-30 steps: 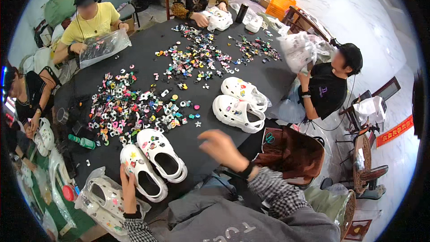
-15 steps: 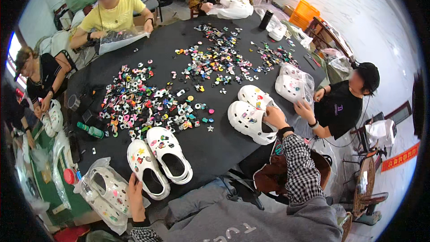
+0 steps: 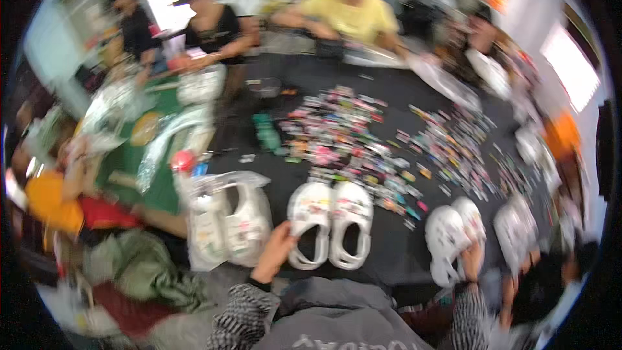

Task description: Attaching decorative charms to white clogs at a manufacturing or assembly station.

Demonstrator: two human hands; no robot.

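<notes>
The view is smeared by motion. My left hand [image 3: 277, 246] is beside the left shoe of a pair of white clogs [image 3: 310, 204] at the table's near edge, its outstretched fingers against the clog's side. Colourful charms dot the clogs' fronts. Over to the right, my right hand [image 3: 473, 259] grips another pair of white clogs [image 3: 446, 233] near the heel opening; its fingertips are partly hidden. Left of my left hand, a clear-bagged pair of charm-covered white clogs [image 3: 246, 227] lies at the edge.
Loose charms [image 3: 337, 129] cover the middle of the black table [image 3: 389, 256], with a second pile [image 3: 457, 146] to the right. Green bottles [image 3: 265, 133] stand near a green table [image 3: 116, 178]. A co-worker at right handles bagged clogs [image 3: 516, 230]. More people [image 3: 350, 16] sit at the far side.
My view has swung left, so the table's contents appear shifted right and more of the green table shows. Both hands stay at the same clog pairs.
</notes>
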